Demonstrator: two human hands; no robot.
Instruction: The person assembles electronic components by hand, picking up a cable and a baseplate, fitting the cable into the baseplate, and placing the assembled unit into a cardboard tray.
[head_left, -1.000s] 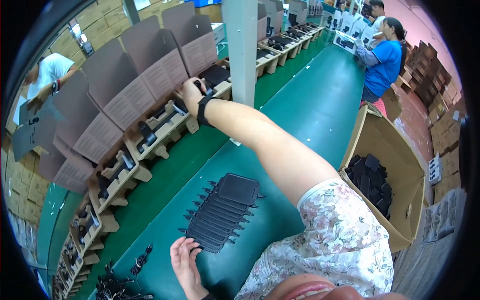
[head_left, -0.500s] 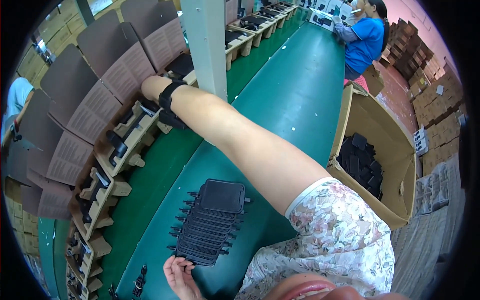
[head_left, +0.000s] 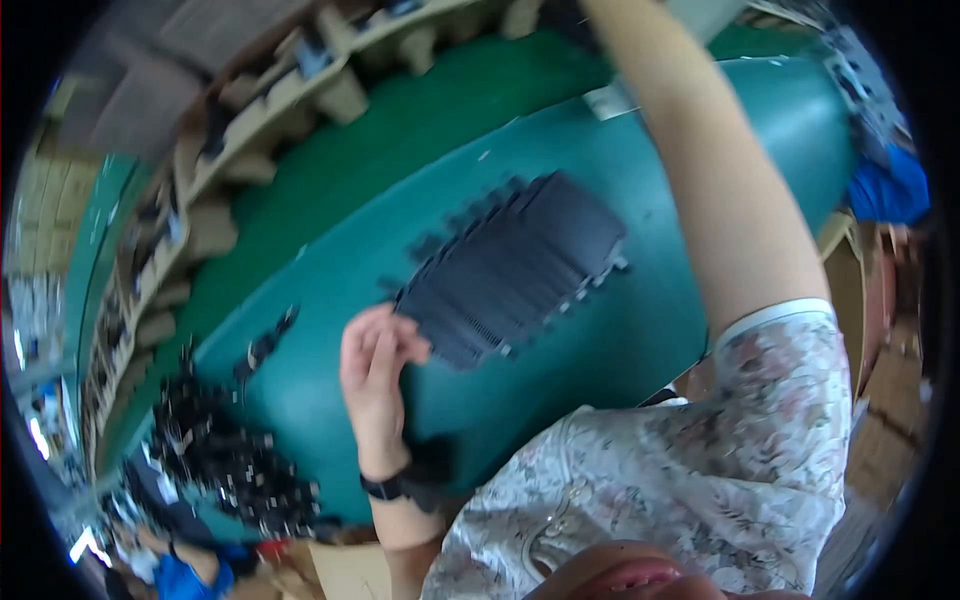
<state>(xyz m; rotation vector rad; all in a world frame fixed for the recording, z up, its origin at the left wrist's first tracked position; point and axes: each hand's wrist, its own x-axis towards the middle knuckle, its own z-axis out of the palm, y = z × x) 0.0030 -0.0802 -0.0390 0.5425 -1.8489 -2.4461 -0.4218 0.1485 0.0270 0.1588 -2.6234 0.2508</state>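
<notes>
A fanned, overlapping row of flat black plastic units lies on the green table, with small tabs sticking out along both sides. At the row's near left end is my left hand, its thumb and fingers closed at the edge of the last unit; blur softens the fingertips. My right arm stretches up past the row to the top edge of the picture, and its hand is cut off there. A dark shape shows beside that arm at the top.
To the left lies a heap of black cable bundles, with one single bundle apart from it. Cardboard trays holding dark parts line the far side. Someone in blue is at the far right, another at lower left.
My view has swung left, bringing the cable heap into sight. My right hand has left the picture at the top. My left hand stays at the row's end, its fingers now more curled.
</notes>
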